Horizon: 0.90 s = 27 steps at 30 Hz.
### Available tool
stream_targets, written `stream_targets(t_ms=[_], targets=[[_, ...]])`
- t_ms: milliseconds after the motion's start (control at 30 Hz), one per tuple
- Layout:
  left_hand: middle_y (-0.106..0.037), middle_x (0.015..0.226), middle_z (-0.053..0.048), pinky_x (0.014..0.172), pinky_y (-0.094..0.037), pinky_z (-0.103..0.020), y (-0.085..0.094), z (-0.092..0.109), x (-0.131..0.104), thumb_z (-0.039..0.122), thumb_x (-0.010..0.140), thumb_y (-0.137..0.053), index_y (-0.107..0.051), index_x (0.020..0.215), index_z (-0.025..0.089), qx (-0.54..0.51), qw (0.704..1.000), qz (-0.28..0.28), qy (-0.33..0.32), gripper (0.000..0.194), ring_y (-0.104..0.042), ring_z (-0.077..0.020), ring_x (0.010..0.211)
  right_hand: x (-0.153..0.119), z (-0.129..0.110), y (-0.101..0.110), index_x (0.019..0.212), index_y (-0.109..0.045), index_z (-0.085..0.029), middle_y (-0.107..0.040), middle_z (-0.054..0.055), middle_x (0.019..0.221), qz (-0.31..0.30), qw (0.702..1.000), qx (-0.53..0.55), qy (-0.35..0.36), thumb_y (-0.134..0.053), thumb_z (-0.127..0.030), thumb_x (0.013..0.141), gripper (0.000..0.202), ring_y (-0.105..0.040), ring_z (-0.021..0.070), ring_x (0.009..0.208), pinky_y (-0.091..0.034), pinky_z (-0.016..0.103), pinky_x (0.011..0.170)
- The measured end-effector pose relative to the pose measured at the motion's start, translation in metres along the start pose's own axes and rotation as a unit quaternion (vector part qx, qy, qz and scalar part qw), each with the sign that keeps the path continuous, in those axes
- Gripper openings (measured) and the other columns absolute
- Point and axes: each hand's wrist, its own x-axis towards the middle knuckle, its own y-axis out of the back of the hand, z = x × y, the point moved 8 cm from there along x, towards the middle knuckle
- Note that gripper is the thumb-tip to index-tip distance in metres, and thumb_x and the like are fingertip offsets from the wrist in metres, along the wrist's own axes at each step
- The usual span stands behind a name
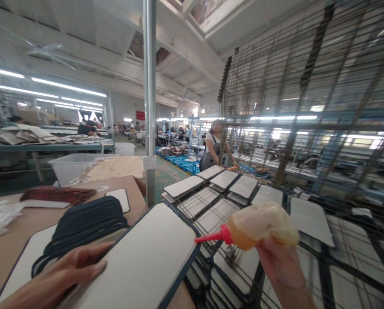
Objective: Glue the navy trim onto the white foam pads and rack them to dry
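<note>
My left hand (72, 270) grips the near left edge of a white rounded panel (143, 257) with a dark border, thumb on its face. In my right hand (280, 262) is a squeeze bottle (259, 225) of amber liquid, lying sideways. Its red nozzle (211, 236) points left, and the tip meets or nearly meets the panel's right edge near the top corner. Behind my left hand lies a bundle of dark cord-like strips (85, 225), on or beside another white panel (27, 257). My right fingers are partly hidden behind the bottle.
A wire rack (208, 193) on the right holds many similar panels, its wire shelves tilted up above. A metal post (149, 107) rises ahead. On the brown table (121, 182) lie dark red pieces (58, 195). A person (211, 148) stands beyond the rack.
</note>
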Motion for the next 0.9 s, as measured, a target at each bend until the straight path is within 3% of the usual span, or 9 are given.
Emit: stream_targets(t_ms=[100, 200, 400, 600, 900], targets=[[-0.072, 0.111, -0.001, 0.082, -0.053, -0.045, -0.005, -0.004, 0.007, 0.031, 0.070, -0.071, -0.067, 0.114, 0.036, 0.046, 0.998, -0.031, -0.025, 0.044, -0.065, -0.0375, 0.098, -0.002, -0.001, 0.003, 0.085, -0.075, -0.027, -0.076, 0.004, 0.079, 0.018, 1.000, 0.005, 0.008, -0.086, -0.029, 0.056, 0.031, -0.070, 0.0224, 0.074, -0.058, 0.031, 0.069], [-0.072, 0.110, 0.001, 0.081, -0.054, -0.044, -0.005, -0.010, 0.014, 0.031, 0.070, -0.071, -0.068, 0.111, 0.038, 0.036, 0.999, -0.028, -0.026, 0.041, -0.067, -0.0354, 0.096, -0.003, 0.000, 0.005, 0.083, -0.075, -0.026, -0.076, 0.004, 0.079, 0.028, 0.999, 0.007, 0.017, -0.085, -0.027, 0.057, 0.029, -0.070, 0.0219, 0.074, -0.058, 0.030, 0.068], [-0.077, 0.090, 0.002, 0.068, -0.058, -0.036, -0.002, -0.013, 0.025, 0.029, 0.052, -0.084, -0.075, 0.089, 0.039, 0.016, 0.998, 0.037, -0.050, 0.040, -0.071, -0.0297, 0.080, -0.004, 0.001, 0.007, 0.081, -0.075, -0.027, -0.076, 0.002, 0.075, 0.053, 0.998, 0.024, 0.018, -0.087, -0.024, 0.053, 0.030, -0.070, 0.0181, 0.069, -0.058, 0.023, 0.069], [-0.077, 0.079, 0.000, 0.061, -0.058, -0.032, -0.020, -0.009, 0.027, 0.028, 0.052, -0.085, -0.076, 0.076, 0.037, -0.023, 0.998, 0.020, -0.048, 0.028, -0.072, -0.0264, 0.071, -0.004, -0.004, 0.006, 0.081, -0.075, -0.027, -0.076, 0.004, 0.076, 0.048, 0.998, 0.012, 0.033, -0.086, -0.024, 0.054, 0.029, -0.070, 0.0215, 0.066, -0.060, 0.027, 0.059], [-0.078, 0.080, 0.003, 0.059, -0.057, -0.023, -0.037, 0.002, 0.021, 0.031, 0.044, -0.089, -0.076, 0.075, 0.036, -0.030, 0.997, 0.055, -0.041, 0.033, -0.072, -0.0223, 0.074, -0.007, 0.004, 0.009, 0.083, -0.075, -0.027, -0.076, 0.001, 0.079, 0.047, 0.998, 0.027, 0.011, -0.086, -0.023, 0.054, 0.032, -0.071, 0.0180, 0.071, -0.058, 0.022, 0.068]])
